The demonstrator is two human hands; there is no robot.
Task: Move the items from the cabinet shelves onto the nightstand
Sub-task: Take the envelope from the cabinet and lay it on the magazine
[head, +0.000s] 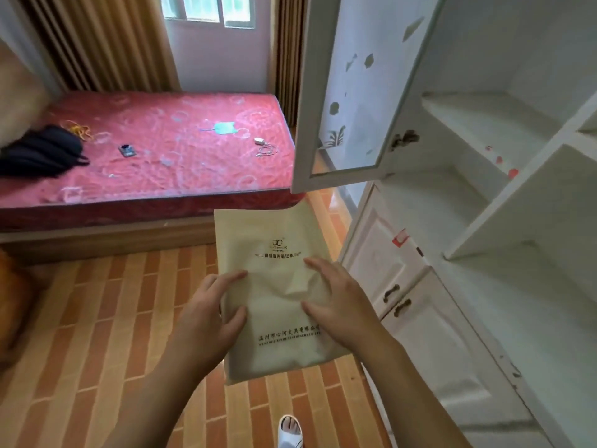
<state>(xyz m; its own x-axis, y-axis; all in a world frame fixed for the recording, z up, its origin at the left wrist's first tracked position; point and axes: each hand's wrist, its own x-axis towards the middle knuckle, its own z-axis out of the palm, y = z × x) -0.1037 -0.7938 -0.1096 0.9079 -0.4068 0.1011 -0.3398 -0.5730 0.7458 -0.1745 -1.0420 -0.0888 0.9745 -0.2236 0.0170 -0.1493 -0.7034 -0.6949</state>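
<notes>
The white cabinet (504,195) stands with its glass door (352,92) swung wide, and beyond that door lies a red mattress (155,150) with a black bag (38,153) at its far end from the cabinet. Just in front of the cabinet's lower doors, over the brick-patterned floor (97,318), a person holds a cream fabric pouch (274,292) printed with dark lettering. The left hand (210,315) grips its edge away from the cabinet, fingers curled on top; the right hand (339,299) clasps the cabinet-side edge, creasing the cloth.
</notes>
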